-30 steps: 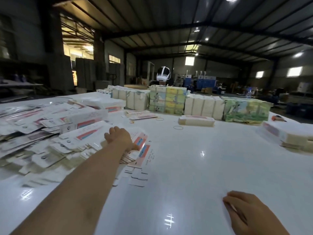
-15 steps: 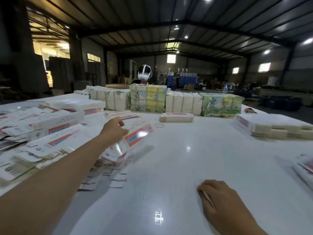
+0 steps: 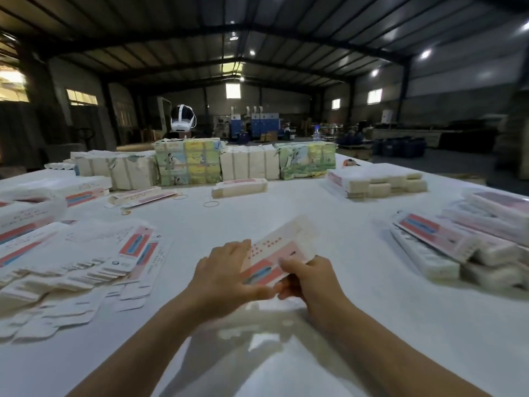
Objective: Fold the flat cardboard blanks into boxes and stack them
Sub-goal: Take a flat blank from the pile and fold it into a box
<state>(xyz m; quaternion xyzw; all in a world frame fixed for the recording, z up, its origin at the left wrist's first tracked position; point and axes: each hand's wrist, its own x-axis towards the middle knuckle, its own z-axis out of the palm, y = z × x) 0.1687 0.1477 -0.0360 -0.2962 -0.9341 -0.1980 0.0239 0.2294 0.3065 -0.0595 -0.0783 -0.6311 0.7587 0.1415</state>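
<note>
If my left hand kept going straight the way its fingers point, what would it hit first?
The left hand already grips the cardboard blank, so that comes first. Beyond it the table looks bare up to the small box, though depth is hard to judge.

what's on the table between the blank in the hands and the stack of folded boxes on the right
Nothing: in the head view the white table is bare between the pink-and-white cardboard blank and the folded white-and-pink boxes.

You're in a dim hall, lit by small ceiling lamps (image 3: 425, 54) and pale windows (image 3: 233, 90). The white surface (image 3: 372, 325) mirrors your arms. Both hands (image 3: 226, 277) and the blank (image 3: 279, 247) smear with motion; edges bow outward.
</note>
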